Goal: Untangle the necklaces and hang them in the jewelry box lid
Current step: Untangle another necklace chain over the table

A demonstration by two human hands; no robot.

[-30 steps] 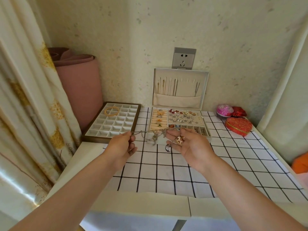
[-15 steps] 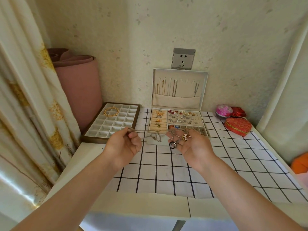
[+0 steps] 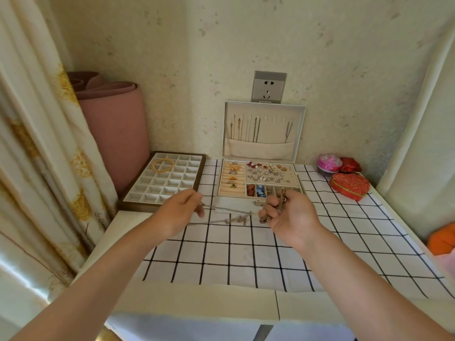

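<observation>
I noted several chains hung in the jewelry box lid. The tangled necklaces stretched above the worktop between my left hand, grip pinching one strand, and right hand, grip curled round the remainder. Untangling judged incomplete.

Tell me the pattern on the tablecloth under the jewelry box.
The tablecloth is white with a thin black grid; the head view, the only one, shows it clearly.

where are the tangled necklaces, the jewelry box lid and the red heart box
tangled necklaces [image 3: 236, 219], head view, the knot
jewelry box lid [image 3: 261, 149], head view, fabric pocket
red heart box [image 3: 349, 184], head view, lid top
</observation>
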